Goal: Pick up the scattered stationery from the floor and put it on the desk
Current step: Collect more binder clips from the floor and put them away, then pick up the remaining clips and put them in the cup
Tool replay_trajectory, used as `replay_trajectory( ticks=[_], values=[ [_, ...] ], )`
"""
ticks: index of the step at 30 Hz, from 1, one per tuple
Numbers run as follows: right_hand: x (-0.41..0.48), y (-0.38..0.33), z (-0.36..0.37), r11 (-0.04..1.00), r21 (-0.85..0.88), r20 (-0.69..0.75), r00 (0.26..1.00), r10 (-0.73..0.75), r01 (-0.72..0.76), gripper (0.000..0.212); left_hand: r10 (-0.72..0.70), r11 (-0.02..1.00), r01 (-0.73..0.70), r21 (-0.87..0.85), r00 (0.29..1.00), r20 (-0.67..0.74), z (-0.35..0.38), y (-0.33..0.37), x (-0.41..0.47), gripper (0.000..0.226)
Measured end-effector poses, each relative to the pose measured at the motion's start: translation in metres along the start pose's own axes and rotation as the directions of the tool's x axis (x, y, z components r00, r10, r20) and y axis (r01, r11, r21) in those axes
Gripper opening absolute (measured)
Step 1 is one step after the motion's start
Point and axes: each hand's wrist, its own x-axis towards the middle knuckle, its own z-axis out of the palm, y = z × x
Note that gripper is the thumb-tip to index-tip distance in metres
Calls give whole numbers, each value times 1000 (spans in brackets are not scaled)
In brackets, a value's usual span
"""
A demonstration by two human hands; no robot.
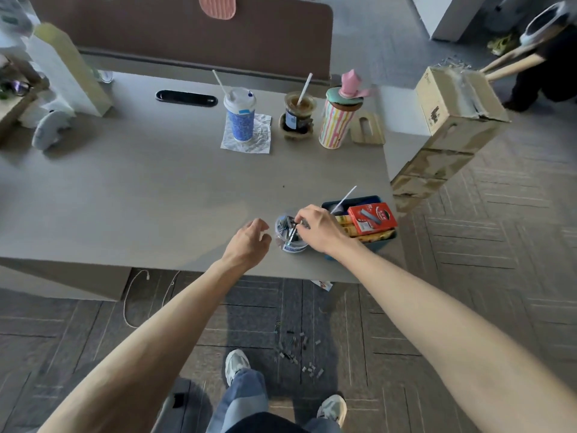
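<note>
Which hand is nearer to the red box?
Right. The right hand is just left of the red box; the left hand is farther left, beyond the jar.

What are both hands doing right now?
Left hand: open, holding nothing, beside the cup.
Right hand: pinching clips over the cup.

Single head-worn wide-angle view: looks forward and steeply down, close over counter edge and floor.

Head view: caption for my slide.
Right hand pinches a clip over the clear tub on the desk; clips litter the floor.
</note>
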Motion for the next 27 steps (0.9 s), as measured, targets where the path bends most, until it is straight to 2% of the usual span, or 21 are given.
replay_trajectory(
  ticks=[7,17,23,27],
  values=[
    [-92,32,-24,991,91,-155,984,-83,98,17,38,987,-41,155,999,23,23,53,-45,34],
    [-181,75,-15,979,168,-164,982,-88,116,19,31,983,-34,181,999,16,74,93,-143,24],
    [-226,81,3,983,160,-136,989,-65,86,21,10,975,-13,222,1000,13,97,89,-188,25],
    [-252,84,26,984,178,-116,993,-5,26,21,-5,952,12,306,1000,-23,114,72,-209,19]
  ],
)
